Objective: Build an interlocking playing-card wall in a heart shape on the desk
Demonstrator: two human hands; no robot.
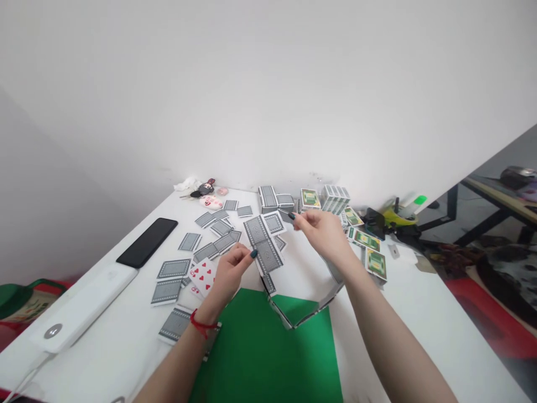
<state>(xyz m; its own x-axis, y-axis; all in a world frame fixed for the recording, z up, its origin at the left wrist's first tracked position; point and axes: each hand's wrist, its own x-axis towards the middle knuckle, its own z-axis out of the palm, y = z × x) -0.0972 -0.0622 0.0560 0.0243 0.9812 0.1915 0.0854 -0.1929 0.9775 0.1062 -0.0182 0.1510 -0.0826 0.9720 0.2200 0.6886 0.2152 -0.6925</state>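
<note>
Card strip [265, 246], centre of frame: grey patterned rectangles, white-edged, long axis slanting upper left to lower right. Angular band [289, 324], just below: narrow, V-shaped, junction unclear. Left hand [230, 271]: pinching strip's left edge. Right hand [322, 230]: fingertips close together, grip unclear. Green sheet [272, 358], lower centre: flat. Card boxes [310, 199], right of centre: printed, contents hidden.

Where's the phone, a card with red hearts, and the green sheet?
Phone [147, 242]: head view, dark screen.
Card with red hearts [203, 276]: head view, printed face.
Green sheet [271, 352]: head view, bare middle.
</note>
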